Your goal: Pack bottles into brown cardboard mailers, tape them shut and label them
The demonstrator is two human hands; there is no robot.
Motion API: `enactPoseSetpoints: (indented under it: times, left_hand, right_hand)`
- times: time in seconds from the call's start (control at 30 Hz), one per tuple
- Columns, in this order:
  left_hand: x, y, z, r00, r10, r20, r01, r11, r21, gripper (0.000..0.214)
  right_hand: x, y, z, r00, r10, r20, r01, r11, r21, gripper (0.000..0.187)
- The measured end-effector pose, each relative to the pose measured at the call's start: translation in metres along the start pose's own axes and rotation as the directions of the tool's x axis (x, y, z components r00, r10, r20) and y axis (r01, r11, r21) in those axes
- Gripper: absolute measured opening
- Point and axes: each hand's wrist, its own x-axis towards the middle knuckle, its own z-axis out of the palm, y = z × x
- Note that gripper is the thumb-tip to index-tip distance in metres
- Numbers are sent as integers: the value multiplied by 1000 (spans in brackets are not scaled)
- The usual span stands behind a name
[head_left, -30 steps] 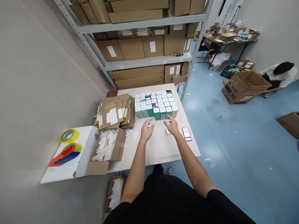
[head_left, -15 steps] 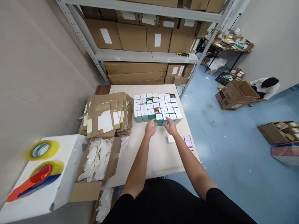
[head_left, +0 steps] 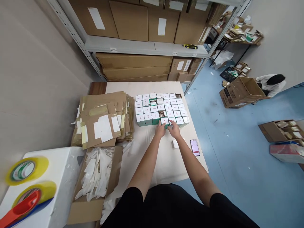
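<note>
Small white-and-green boxes (head_left: 146, 110) stand packed in rows on the table, white tops with print facing up. In the front row, one white-and-green box (head_left: 164, 121) juts slightly forward, between my two hands. My left hand (head_left: 160, 129) has its fingers closed against the left and front of this box. My right hand (head_left: 174, 129) grips at its right side, fingers over the row's edge; part of the fingertips is hidden. Behind it, one open gap shows brown contents (head_left: 162, 114). A small white box (head_left: 175, 144) lies by my right wrist.
A phone (head_left: 195, 148) lies at the table's right. Flattened cardboard (head_left: 102, 117) is stacked left, above a carton of white paper strips (head_left: 97, 174). Tape rolls (head_left: 27, 171) and a red tape dispenser (head_left: 22, 207) sit on a white block. Shelving (head_left: 142, 47) stands behind; a person (head_left: 272, 84) sits far right.
My left hand has moved right, closer to my right hand, onto the front-row box. The view has tilted downward and shifted a little.
</note>
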Motion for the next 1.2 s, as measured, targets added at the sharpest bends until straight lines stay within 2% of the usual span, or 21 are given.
enactPoseSetpoints:
  times: [0.1, 0.23, 0.33, 0.4, 0.5, 0.67, 0.9, 1.07, 1.2]
  left_hand:
    - [-1, -9, -3, 1000, 18, -20, -18, 1000, -12, 49]
    - [-2, -22, -13, 998, 41, -41, -42, 999, -19, 42]
    - [0, -31, -17, 995, 46, -84, -49, 998, -35, 40]
    - [2, -37, -16, 987, 52, -153, -64, 995, -77, 37]
    - [6, -45, -13, 964, 51, -261, -95, 982, -161, 32]
    - [13, -54, -4, 938, -5, -347, -99, 954, -283, 43]
    - [8, -56, -2, 904, 44, -425, -218, 903, -371, 40]
    - [-12, -54, -18, 873, 144, -465, -319, 892, -322, 38]
    - [-37, -44, -27, 868, 172, -466, -361, 863, -354, 38]
  right_hand:
    - [6, 8, 8, 999, 48, 6, -48, 999, -2, 57]
    - [18, 18, 29, 992, 118, 45, -119, 993, 19, 58]
    - [27, 21, 49, 981, 168, 100, -164, 985, -51, 60]
    - [32, 21, 60, 976, 185, 119, -170, 977, -127, 61]
    - [34, 22, 71, 981, 150, 126, -128, 977, -168, 63]
    - [33, 30, 80, 993, 85, 76, -83, 996, -30, 64]
    - [28, 27, 79, 993, 82, 86, -93, 986, 139, 63]
    - [14, 8, 62, 995, 42, 89, -65, 958, 279, 64]
    - [-3, -11, 44, 995, 50, 83, -76, 936, 344, 65]
